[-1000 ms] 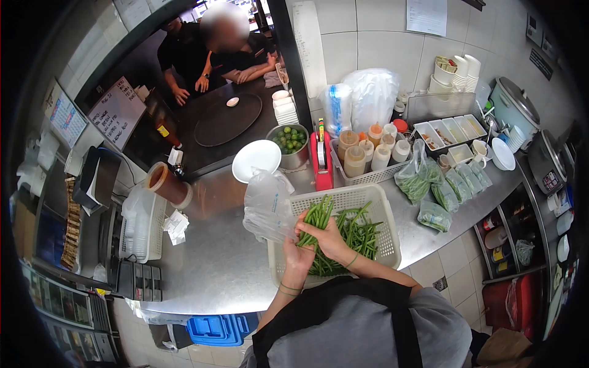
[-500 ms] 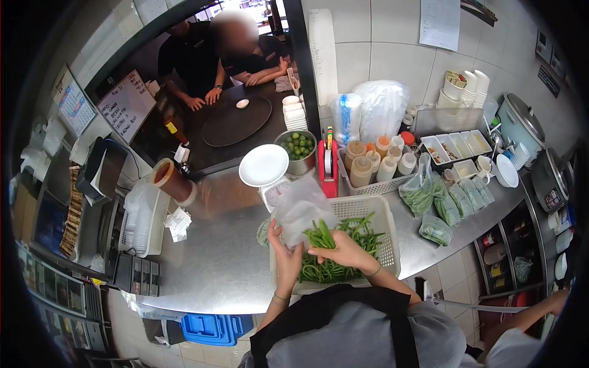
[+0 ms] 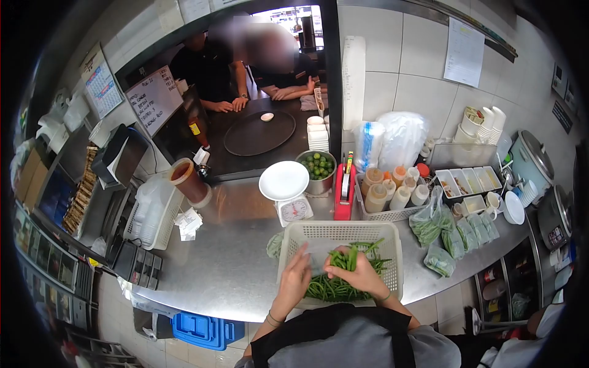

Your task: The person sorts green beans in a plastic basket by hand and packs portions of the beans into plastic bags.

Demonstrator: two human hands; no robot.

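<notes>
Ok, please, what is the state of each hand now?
Left hand: at the bag, grip unclear.
Right hand: closed, holding beans.

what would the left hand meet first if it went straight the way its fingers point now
Probably the far wall of the white basket, just ahead of the left hand. The hand's height is unclear, so it might pass over toward the scale.

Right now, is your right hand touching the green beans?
Touching: the head view shows the right hand closed around a bunch of green beans, which pokes out past its fingers.
</notes>
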